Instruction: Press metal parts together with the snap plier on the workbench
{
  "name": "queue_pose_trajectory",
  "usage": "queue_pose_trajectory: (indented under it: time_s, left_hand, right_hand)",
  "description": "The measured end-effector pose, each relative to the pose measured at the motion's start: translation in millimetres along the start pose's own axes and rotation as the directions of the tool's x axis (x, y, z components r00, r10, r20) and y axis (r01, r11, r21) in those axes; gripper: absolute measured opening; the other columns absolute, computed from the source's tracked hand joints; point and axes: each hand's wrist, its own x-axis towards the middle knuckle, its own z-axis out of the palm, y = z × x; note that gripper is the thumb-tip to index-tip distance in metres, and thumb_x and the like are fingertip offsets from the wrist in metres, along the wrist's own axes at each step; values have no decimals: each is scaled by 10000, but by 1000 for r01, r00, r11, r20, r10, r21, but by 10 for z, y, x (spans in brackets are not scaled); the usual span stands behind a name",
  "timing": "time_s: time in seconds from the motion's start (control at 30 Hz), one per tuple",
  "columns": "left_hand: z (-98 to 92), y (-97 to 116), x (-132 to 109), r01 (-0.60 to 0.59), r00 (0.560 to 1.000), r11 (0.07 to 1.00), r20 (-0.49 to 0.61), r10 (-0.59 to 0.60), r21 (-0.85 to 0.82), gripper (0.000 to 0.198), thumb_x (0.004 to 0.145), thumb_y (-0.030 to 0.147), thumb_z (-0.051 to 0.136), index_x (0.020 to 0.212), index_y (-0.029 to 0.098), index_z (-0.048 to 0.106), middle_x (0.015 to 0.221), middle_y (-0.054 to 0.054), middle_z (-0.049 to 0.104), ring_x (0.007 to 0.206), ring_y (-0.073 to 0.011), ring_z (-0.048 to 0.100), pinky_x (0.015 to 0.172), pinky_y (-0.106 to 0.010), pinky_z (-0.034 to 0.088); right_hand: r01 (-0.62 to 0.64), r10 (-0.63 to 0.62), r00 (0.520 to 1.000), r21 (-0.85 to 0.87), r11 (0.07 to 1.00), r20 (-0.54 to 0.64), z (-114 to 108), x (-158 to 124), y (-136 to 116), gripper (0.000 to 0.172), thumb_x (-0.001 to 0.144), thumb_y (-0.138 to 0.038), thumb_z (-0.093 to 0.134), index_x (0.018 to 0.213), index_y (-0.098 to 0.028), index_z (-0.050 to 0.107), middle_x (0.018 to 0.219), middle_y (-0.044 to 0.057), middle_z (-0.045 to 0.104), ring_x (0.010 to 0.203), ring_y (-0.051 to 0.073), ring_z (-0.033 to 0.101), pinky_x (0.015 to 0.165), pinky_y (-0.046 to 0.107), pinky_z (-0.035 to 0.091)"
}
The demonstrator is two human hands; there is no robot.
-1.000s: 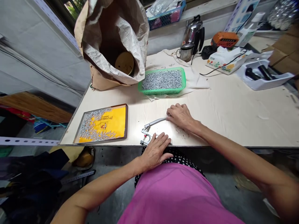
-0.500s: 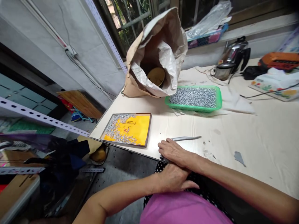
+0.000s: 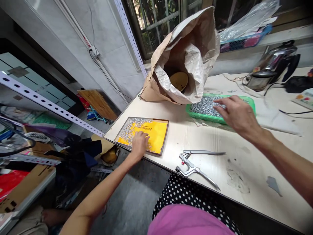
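My left hand is over the near side of a shallow tray with a yellow printed bottom. Its thumb stands apart from the fingers, and I see nothing held. Small silvery metal pieces lie scattered across the tray's left half. Above the right part of a green plastic tray hovers my right hand, thumb and fingers apart, holding nothing visible. Many similar small metal pieces fill that green tray. Silver spring-loaded pliers lie spread at the table's front edge, touched by neither hand.
A large paper sack stands open behind both trays, a round yellowish container inside. A metal kettle and cup are at the back right. A grey scrap lies on the table. Another person's leg shows lower left.
My hands, together at the table edge over the pliers before, have parted. The left went to the yellow-bottomed tray, the right to the green tray. The pliers now lie uncovered. The view shifted left.
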Motion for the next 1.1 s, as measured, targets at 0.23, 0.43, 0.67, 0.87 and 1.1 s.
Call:
queue_pose_trajectory:
  time_s: [0.23,0.43,0.67,0.87,1.1]
  left_hand:
    - [187,-427,260,78,963,979,239,-123,186,249,917,190,492,916,134,735,984,-138,643,1044,-274,527,848,-339,434]
    - [121,-444,319,79,966,981,228,-119,175,277,911,145,457,939,100,729,962,-154,653,1016,-266,570,865,-337,441]
    - [-42,371,-35,-20,962,919,242,125,-394,160,839,180,550,915,155,688,855,-59,690,793,-178,635,754,-278,490]
    - [86,1028,-290,480,704,608,691,163,-632,111,781,227,627,844,136,639,578,19,599,509,-114,545,493,-215,425]
    - [198,1080,-279,570,679,571,730,79,-591,176,689,291,728,731,127,681,586,32,588,506,-69,449,509,-200,320]
  right_hand:
    - [70,-71,969,15,997,237,-24,-580,-174,400,1005,-416,388,1152,-150,649,1020,115,611,799,211,616,657,338,513]
    - [-18,-87,877,213,977,472,-6,-1447,-683,324,1023,-343,338,1087,-222,632,999,71,622,774,163,653,648,282,527]
    - [-98,25,815,95,991,578,71,-1894,-873,210,998,-284,428,1055,-193,608,929,55,589,731,162,620,615,273,482]
    - [-69,76,800,-34,997,595,123,-1896,-956,132,969,-207,488,944,-176,614,903,47,592,747,163,596,607,276,436]
    - [-62,90,823,-68,996,561,140,-1910,-996,93,948,-172,527,905,-166,610,894,49,607,785,177,581,649,291,411]
